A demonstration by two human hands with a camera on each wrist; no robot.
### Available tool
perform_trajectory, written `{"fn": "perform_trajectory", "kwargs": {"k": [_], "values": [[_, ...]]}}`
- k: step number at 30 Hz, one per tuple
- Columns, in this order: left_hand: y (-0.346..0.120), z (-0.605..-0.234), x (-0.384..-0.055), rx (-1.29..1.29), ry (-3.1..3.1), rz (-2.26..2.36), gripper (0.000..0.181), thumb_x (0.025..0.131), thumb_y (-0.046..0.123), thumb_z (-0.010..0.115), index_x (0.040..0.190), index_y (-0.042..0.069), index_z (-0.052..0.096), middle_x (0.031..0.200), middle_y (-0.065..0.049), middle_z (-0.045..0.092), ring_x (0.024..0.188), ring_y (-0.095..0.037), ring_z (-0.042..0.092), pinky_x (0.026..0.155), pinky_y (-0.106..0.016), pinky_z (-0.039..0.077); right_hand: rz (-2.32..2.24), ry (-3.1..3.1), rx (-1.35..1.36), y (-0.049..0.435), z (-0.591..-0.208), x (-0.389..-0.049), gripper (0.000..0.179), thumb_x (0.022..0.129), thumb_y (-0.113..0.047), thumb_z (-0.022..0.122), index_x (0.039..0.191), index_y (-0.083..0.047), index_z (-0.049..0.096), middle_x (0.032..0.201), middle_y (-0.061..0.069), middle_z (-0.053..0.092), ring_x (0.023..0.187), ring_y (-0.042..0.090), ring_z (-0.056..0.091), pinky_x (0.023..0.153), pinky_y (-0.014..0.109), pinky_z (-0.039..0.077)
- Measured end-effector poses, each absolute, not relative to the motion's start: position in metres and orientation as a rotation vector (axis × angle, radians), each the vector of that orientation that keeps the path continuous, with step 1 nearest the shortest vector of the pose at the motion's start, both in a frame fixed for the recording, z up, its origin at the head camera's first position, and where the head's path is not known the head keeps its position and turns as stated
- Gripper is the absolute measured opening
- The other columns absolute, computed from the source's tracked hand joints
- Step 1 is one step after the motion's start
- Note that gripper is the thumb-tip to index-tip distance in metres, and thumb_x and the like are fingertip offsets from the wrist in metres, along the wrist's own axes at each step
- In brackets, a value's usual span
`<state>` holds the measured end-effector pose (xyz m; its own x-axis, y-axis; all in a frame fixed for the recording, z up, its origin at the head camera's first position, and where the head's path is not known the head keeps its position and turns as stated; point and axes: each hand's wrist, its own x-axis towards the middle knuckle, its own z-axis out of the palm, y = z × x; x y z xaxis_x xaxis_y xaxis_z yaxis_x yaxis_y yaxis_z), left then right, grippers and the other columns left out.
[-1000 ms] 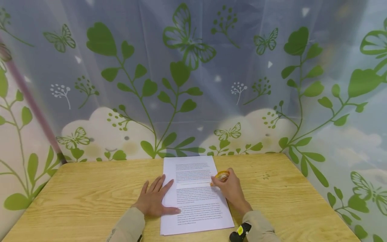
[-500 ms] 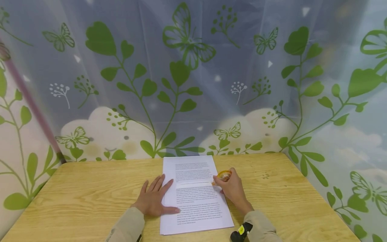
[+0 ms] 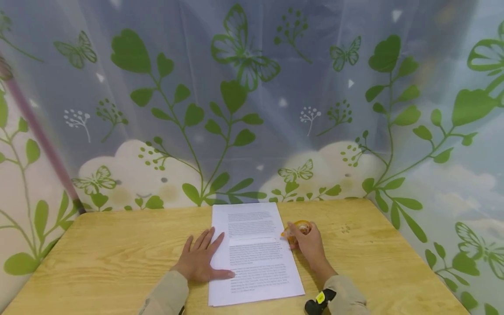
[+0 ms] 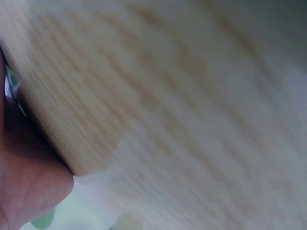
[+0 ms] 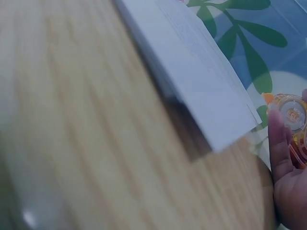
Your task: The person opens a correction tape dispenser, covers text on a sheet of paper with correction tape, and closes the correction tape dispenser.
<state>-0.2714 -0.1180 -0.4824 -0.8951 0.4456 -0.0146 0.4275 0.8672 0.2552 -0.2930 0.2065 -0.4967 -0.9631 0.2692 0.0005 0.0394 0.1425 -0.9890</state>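
Observation:
A stack of printed paper [image 3: 260,275] lies on the table, its lines of text crossed by a blank white strip [image 3: 248,241] in the upper half. My left hand [image 3: 198,261] rests with fingers spread on the left edge of the stack, thumb over the margin. Beyond the right edge, my right hand [image 3: 312,248] grips an orange see-through correction tape [image 3: 300,227], its tip pointing toward the paper. The right wrist view shows the round reel of the correction tape [image 5: 293,114] between thumb and fingers. Only part of the left hand [image 4: 33,184] appears in the left wrist view.
The light wooden table [image 3: 126,245] runs to a printed curtain [image 3: 252,109] with green leaves and butterflies at the back. Small dark specks [image 3: 345,229] mark the tabletop on the right. A black wrist device [image 3: 319,302] sits by the right sleeve.
My right hand has moved rightward with the correction tape, from over the paper's right margin to beside its edge. My left hand has stayed in place.

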Motion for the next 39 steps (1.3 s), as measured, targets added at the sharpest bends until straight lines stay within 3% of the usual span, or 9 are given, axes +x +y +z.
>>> {"fn": "perform_trajectory", "kwargs": {"k": [7,16,24,33,39], "values": [[-0.118,-0.484,-0.273,0.669,2.952,0.353,0.115,0.066,0.088,0.048,0.153,0.017,0.023,0.158,-0.011,0.012,0.143,-0.031,0.01,0.109,-0.059,0.002,1.965,-2.201,-0.314,0.206,-0.498,-0.293,0.064,0.081,-0.049,0.072,0.113,-0.003,0.042,0.078,0.011,0.061,0.046,0.016,0.056,0.05,0.029,0.053],[-0.122,-0.51,-0.283,0.667,2.998,0.373,0.121,0.059,0.095,0.041,0.153,0.022,0.023,0.159,-0.007,0.009,0.144,-0.028,0.008,0.109,-0.058,-0.002,1.904,-2.285,-0.207,0.197,-0.492,-0.287,0.052,0.085,-0.037,0.073,0.109,-0.001,0.045,0.069,0.011,0.059,0.046,0.015,0.053,0.046,0.027,0.047],[-0.119,-0.506,-0.281,0.673,2.987,0.371,0.119,0.061,0.094,0.042,0.153,0.021,0.023,0.159,-0.009,0.009,0.144,-0.029,0.008,0.109,-0.058,-0.001,1.836,-2.335,-0.192,0.194,-0.502,-0.294,0.056,0.079,-0.044,0.076,0.105,-0.004,0.047,0.07,0.005,0.057,0.05,0.013,0.051,0.047,0.024,0.045],[-0.116,-0.487,-0.272,0.669,2.955,0.374,0.113,0.067,0.086,0.05,0.153,0.017,0.024,0.158,-0.013,0.012,0.143,-0.032,0.01,0.109,-0.06,0.001,1.664,-2.463,-0.17,0.191,-0.496,-0.294,0.052,0.08,-0.037,0.077,0.105,-0.005,0.045,0.083,0.009,0.058,0.057,0.015,0.054,0.049,0.025,0.046],[-0.114,-0.474,-0.268,0.647,2.949,0.327,0.113,0.067,0.088,0.048,0.153,0.018,0.025,0.158,-0.012,0.012,0.143,-0.031,0.01,0.11,-0.059,0.005,1.571,-2.468,-0.185,0.191,-0.494,-0.295,0.052,0.081,-0.033,0.077,0.11,-0.004,0.044,0.089,0.012,0.059,0.065,0.016,0.057,0.049,0.027,0.049]]}}
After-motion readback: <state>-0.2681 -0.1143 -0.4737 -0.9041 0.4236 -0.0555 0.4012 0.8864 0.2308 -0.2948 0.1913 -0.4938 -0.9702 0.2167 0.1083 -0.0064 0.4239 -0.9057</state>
